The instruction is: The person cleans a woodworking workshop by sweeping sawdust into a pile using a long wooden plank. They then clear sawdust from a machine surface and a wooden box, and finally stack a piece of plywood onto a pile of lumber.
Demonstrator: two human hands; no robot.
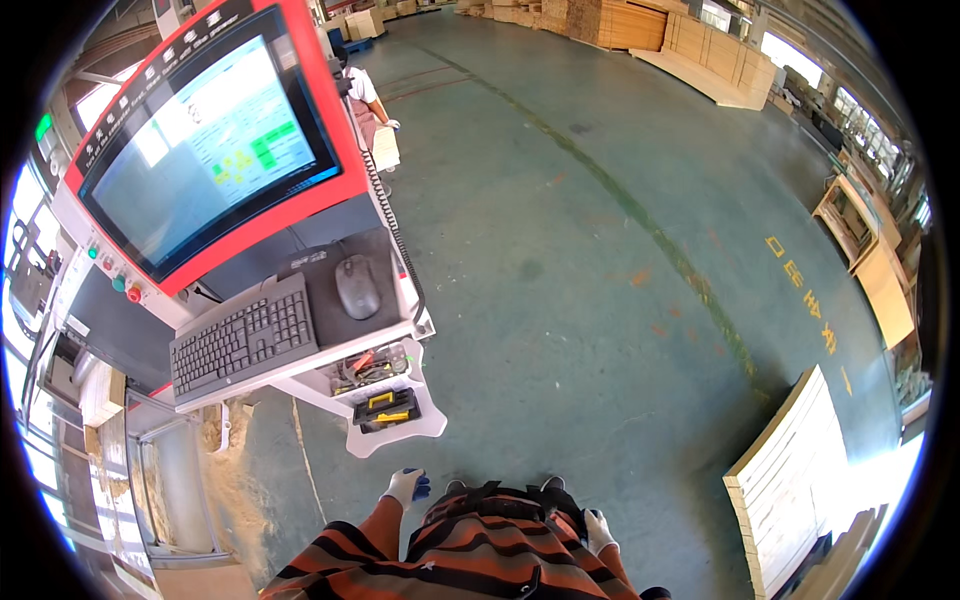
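Note:
Hanging low at my left side, my left hand [406, 486] wears a white glove with blue on the fingers. Its fingers are loosely bent, with the thumb apart, and nothing shows in them. The nearest thing to it is the pale lower shelf [428, 424] of a machine control stand. My right hand [598, 530], also in a white glove, hangs beside my right hip; its fingers are mostly hidden. On the stand are a black keyboard [245, 335], a dark mouse [356, 287] and a red-framed screen [205, 150], lit up. Neither hand touches them.
A black and yellow toolbox [387, 411] and a tray of tools [372, 366] sit under the keyboard. Sawdust [235, 480] lies on the floor at left. Stacked pale boards [790, 480] stand at right. A person [362, 95] is beyond the screen; wood stacks [630, 30] line the back.

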